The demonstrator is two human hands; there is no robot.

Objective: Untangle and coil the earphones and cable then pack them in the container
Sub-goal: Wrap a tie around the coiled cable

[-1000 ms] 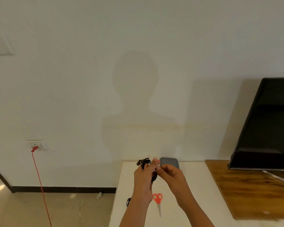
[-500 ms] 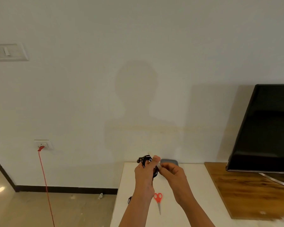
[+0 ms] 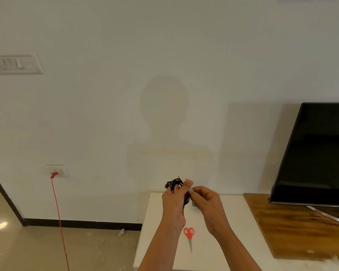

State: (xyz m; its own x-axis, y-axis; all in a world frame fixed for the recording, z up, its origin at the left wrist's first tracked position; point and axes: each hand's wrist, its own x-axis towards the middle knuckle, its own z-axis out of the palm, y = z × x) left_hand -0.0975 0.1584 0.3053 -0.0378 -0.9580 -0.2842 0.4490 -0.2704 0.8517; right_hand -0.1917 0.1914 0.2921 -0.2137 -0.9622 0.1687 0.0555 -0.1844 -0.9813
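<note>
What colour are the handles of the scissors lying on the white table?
Red. The scissors show clearly in the head view, the only one here.

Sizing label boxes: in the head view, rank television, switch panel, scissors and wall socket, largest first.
1. television
2. switch panel
3. scissors and wall socket: about alike; the scissors lie nearer the camera, so I leave them unranked.

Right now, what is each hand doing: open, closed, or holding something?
Left hand: closed round the black coiled cable.
Right hand: closed, pinching a small pale piece by the coil; what it is cannot be told.
</note>
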